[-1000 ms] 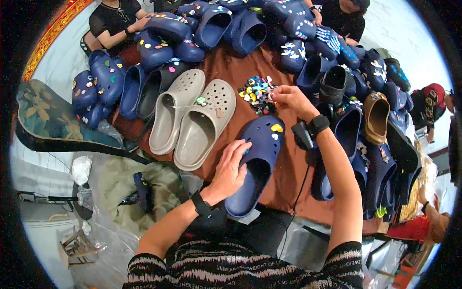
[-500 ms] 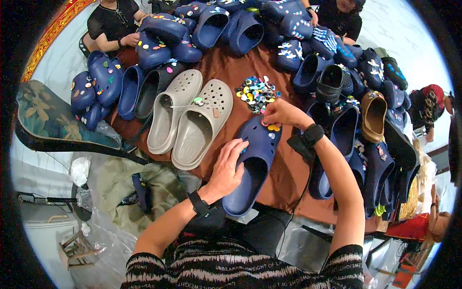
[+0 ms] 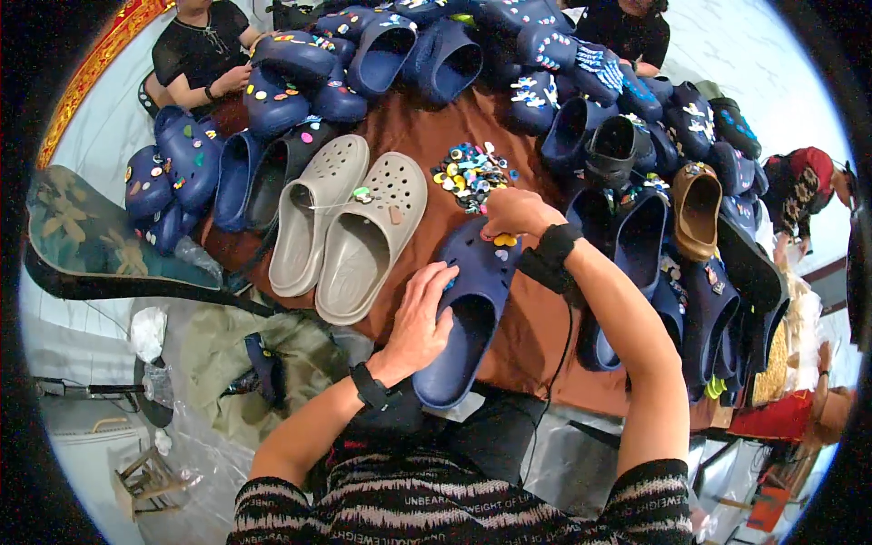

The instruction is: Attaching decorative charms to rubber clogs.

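Note:
A navy foam clog [image 3: 461, 350] lies at the table's near edge, toe pointing away from me. My left hand [image 3: 420, 320] wraps its left side, fingers over the upper and thumb by the opening. Over the toe, my right hand [image 3: 521, 214] is closed, fingertips pressed down; anything between them is hidden. Right below these fingers a yellow charm [image 3: 504, 240] sits on the upper, with a reddish one partly covered beside it. Just beyond the toe is a pile of small colourful charms [image 3: 472, 177]. To the left stand two light grey clogs [image 3: 371, 241], joined by a thin tie.
Decorated navy clogs [image 3: 277, 95] crowd the far and left sides of the brown-covered table [image 3: 536, 341]. More clogs, among them a brown one [image 3: 697, 213], line the right. A dark cable [image 3: 559, 363] hangs from my right wrist. Other people sit around the table.
The view has shifted slightly. My right fingers have curled further over the clog's toe, covering more of the reddish charm. My left hand keeps its hold on the clog.

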The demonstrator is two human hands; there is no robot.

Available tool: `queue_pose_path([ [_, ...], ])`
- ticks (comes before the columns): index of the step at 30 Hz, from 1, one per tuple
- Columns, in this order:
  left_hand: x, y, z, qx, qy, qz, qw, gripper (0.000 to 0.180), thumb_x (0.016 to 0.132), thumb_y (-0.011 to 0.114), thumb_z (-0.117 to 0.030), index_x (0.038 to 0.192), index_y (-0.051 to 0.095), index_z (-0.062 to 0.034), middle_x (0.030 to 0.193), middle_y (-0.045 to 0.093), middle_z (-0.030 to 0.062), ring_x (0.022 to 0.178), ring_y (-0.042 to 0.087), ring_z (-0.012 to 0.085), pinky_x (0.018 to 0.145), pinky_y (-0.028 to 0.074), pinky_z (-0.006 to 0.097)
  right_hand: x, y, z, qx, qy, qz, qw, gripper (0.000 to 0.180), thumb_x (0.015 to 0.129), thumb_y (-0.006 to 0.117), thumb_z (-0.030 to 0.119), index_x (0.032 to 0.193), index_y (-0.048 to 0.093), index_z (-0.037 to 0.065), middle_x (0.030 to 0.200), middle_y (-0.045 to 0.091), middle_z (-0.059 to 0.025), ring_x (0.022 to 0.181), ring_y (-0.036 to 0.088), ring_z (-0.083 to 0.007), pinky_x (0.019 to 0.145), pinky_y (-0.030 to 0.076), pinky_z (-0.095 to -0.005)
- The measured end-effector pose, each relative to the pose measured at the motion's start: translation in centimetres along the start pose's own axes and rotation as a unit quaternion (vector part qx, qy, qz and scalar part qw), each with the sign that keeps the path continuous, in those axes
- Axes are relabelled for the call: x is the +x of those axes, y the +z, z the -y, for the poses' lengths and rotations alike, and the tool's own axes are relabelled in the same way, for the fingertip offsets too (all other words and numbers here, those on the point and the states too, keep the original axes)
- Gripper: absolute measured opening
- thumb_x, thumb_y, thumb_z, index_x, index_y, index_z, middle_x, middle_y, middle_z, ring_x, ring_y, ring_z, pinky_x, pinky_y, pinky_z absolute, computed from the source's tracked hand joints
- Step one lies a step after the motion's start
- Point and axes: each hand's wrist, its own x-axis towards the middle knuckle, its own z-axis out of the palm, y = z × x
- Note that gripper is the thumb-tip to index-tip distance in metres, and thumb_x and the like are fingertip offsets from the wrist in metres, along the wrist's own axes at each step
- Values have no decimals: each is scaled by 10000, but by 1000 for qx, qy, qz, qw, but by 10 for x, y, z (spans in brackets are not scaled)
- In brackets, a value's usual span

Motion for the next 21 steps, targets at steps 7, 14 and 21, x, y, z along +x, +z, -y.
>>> queue_pose_path([
  [7,0,-1,0,7,-1,-10,1000,608,790,584,42,1375,436,-33,1392,421,199,1315,393,394,1121,329,462,-11,-13,8,88,26,22,996,339,712,766,287,850,703,-17,831,711,-193,787,710,-318,672,552,-423],
  [14,-4,-5,2,-6,-18,-6,1000,613,797,562,48,1389,428,-40,1430,406,198,1350,380,383,1148,305,449,2,13,-38,360,-13,-9,933,299,861,724,253,778,666,-28,613,606,-39,533,600,-120,498,493,-281],
  [21,-4,-3,-1,-13,-14,-12,1000,619,790,570,51,1385,428,-38,1424,410,201,1341,389,387,1143,316,446,52,35,-121,210,89,-224,947,177,857,623,130,828,657,-41,685,675,-121,589,685,-200,540,541,-337],
])
